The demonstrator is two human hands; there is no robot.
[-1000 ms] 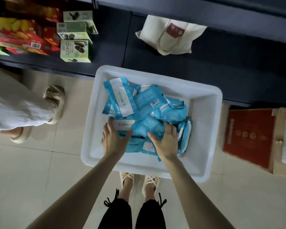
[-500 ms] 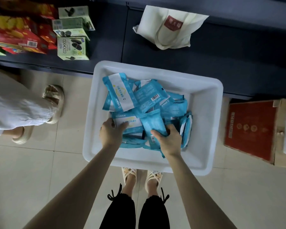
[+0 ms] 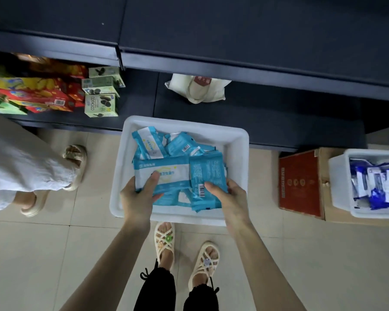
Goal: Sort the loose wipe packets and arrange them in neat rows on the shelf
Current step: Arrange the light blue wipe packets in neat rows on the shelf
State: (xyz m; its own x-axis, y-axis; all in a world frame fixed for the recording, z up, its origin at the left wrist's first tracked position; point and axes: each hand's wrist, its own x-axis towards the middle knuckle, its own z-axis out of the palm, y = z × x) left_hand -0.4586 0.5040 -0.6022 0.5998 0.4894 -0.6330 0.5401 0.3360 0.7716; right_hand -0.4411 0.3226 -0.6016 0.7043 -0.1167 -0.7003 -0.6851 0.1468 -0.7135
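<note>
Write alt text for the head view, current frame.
Seen from above, a person's left hand grips a label-up packet and the right hand a barcode-up packet over a white bin of loose blue wipe packets. Beyond the bin, a dark shelf holds cookie boxes and a cloth bag.

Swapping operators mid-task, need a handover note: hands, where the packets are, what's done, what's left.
Left hand grips a label-up packet; right hand grips a barcode-up packet, both over the white bin.
Other loose packets lie jumbled in the bin, which sits in front of the dark shelf.
Done: nothing yet; no wipe packets show on the shelf.
Left: sort the pile, move packets to the shelf, line them in neat rows.
</note>
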